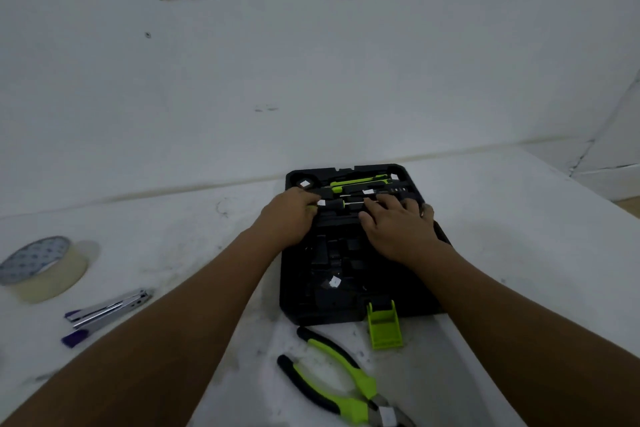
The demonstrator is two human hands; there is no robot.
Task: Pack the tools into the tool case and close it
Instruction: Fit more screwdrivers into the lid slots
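Note:
A black tool case (349, 302) lies open on the white table, with green and black tools (356, 181) seated in its far half. My left hand (291, 215) rests on the case's far left, its fingers curled on the black handle of a screwdriver (341, 204). My right hand (398, 225) lies flat on the right part, fingers spread over the screwdriver's shaft end. Green-and-black pliers (332, 381) lie on the table in front of the case. A green latch (384, 324) hangs at the case's near edge.
A roll of masking tape (43, 269) sits at the far left of the table. A chrome stapler with purple ends (104, 312) lies near it. A white wall rises just behind the table; the table's right edge runs past the case.

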